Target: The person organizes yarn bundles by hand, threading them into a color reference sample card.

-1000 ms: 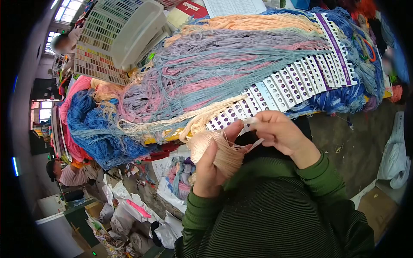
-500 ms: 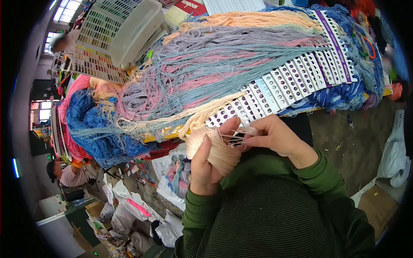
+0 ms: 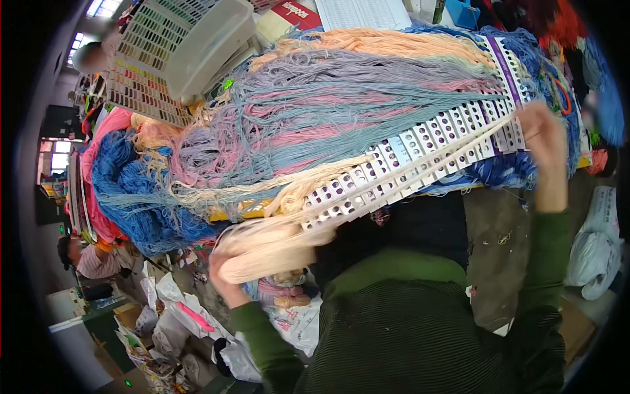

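Observation:
My left hand (image 3: 226,272), at the lower left, is wrapped round a hank of cream thread (image 3: 279,253), blurred by motion. Cream strands (image 3: 420,169) stretch from it, slanting up to my right hand (image 3: 543,134), whose fingers are closed on their far end. The strands pass over a row of white punched thread cards (image 3: 426,134) with round holes. Threads in teal, pink, lavender (image 3: 308,111) and peach (image 3: 394,43) run from the cards across the table, with a bundle of cream threads (image 3: 295,187) nearest me.
Blue yarn (image 3: 134,190) hangs at the table's left end. Behind lie a colour sample chart (image 3: 147,56), a clear plastic bin (image 3: 210,49) and a paper sheet (image 3: 364,14). White plastic bags (image 3: 594,253) stand on the floor at right. A person in a striped top (image 3: 98,261) is at far left.
My hands have moved far apart, left hand leftward with the cream hank, right hand up and rightward. Strands of cream thread are now drawn out long between them.

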`<state>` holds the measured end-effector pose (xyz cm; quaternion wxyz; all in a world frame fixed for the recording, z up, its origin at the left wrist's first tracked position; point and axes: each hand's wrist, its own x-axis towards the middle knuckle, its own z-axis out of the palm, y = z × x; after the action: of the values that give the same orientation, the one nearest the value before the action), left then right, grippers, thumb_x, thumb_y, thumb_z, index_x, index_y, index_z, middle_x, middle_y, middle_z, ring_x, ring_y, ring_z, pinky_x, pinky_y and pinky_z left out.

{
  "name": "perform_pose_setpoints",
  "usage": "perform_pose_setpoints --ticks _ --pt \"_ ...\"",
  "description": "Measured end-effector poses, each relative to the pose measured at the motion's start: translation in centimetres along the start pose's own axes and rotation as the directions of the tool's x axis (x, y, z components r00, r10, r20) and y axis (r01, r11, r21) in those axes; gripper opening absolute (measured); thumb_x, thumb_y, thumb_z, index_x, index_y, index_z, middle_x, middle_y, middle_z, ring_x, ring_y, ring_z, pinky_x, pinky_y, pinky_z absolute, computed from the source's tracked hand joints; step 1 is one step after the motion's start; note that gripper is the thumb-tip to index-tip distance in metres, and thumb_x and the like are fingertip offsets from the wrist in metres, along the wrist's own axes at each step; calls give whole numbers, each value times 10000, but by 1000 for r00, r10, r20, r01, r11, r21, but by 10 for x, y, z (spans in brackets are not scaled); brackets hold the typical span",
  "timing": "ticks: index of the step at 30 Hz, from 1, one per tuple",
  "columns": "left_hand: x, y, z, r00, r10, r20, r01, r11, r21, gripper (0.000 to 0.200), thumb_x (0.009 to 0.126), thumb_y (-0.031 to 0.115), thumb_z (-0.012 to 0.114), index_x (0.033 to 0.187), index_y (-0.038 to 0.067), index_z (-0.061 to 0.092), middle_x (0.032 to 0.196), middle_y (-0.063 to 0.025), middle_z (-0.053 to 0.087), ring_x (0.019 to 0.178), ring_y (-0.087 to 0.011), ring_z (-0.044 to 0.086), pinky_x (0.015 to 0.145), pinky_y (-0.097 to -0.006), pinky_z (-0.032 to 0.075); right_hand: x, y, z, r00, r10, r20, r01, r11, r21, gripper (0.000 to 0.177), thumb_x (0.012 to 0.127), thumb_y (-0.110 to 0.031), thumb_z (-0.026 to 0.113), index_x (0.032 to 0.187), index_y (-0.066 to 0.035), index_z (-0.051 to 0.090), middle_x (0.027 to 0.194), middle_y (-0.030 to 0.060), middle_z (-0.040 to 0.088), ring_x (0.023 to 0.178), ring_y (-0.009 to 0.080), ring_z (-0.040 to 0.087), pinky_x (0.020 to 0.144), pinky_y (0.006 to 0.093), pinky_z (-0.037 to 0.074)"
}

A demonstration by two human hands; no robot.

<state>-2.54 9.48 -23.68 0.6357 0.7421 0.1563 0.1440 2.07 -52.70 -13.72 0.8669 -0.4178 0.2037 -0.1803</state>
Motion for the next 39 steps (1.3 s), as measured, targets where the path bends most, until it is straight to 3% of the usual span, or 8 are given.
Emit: perform_pose_setpoints --ticks 3,7,8,10,12,13,27,39 --pt "1 -32 -107 882 -381 -279 372 924 -84 249 803 163 360 910 -12 502 855 -96 532 803 -210 511 763 -311 407 96 -123 -129 879 -280 386 252 960 124 167 773 -33 388 823 84 496 779 142 531 785 213 514 776 299 415" --pt "0 67 44 898 -425 118 427 773 -469 173 796 143 392 868 22 494 751 -47 504 662 -152 490 613 -257 399 59 -85 -2 815 -440 378 549 796 -257 200 781 -94 402 843 45 532 822 110 537 841 201 498 826 308 372" --pt "-4 79 90 845 -463 269 533 679 -505 136 786 125 410 839 34 496 711 -27 495 615 -128 482 564 -235 394 52 -44 24 644 -421 639 749 176 -639 212 765 -153 458 854 20 542 876 101 536 857 156 492 805 270 364" --pt "-12 93 167 633 -506 586 774 393 -496 64 764 89 447 780 57 500 629 12 476 523 -80 465 467 -190 385 31 38 58 859 -81 505 403 715 -571 157 720 -135 525 756 6 582 715 46 557 677 107 505 662 228 391" --pt "-19 108 225 413 -555 723 902 362 -237 102 730 68 509 827 40 519 625 1 508 533 -91 494 465 -205 405 4 86 85 895 171 413 262 548 -794 97 662 -95 596 692 -3 594 632 14 557 577 86 493 529 234 389" --pt "-30 134 253 510 -565 649 779 623 -70 144 727 81 533 857 21 516 676 -24 528 593 -120 512 531 -227 415 1 110 83 831 184 525 311 629 -712 115 644 -104 609 692 -1 595 597 23 546 531 88 480 492 235 382" --pt "-42 98 320 404 -510 759 739 671 58 126 781 127 495 856 27 512 627 7 470 550 -62 446 501 -185 361 -44 147 83 595 -36 803 804 45 -593 334 612 -171 587 905 -34 505 844 126 449 750 293 432 639 344 340" --pt "-35 101 304 446 -526 725 836 534 -127 89 786 140 497 769 53 490 614 23 441 529 -49 393 509 -165 331 -27 135 77 749 112 653 553 438 -709 305 554 -157 604 815 -6 562 769 89 493 649 215 494 567 287 407"
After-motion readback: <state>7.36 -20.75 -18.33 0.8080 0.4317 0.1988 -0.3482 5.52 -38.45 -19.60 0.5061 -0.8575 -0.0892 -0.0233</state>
